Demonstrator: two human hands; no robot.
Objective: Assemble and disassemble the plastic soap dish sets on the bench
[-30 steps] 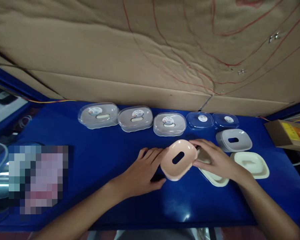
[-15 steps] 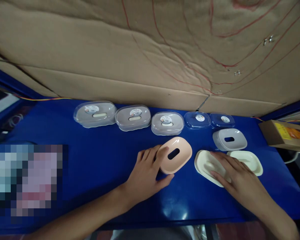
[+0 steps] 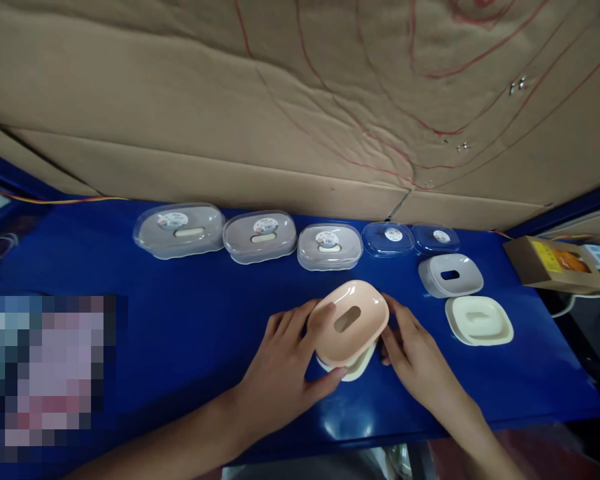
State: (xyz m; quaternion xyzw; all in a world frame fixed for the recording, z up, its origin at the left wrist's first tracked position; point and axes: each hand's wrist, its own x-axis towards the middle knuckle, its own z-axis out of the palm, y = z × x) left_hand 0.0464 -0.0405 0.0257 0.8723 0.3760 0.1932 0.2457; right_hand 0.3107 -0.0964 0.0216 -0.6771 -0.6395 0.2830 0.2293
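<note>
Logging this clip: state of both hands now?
Left hand: holding the peach dish.
Right hand: curled beside it and the cream tray below; grip unclear.

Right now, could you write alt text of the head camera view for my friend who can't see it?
A left hand grips a glossy peach, slotted oval dish over a cream oval tray, the right hand at the dish's right edge. Behind them, three clear-lidded grey oval boxes and two transparent oval lids line a blue table.

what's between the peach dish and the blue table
A cream tray: in the head view, its near rim shows out from beneath the peach dish, over the blue table.
</note>
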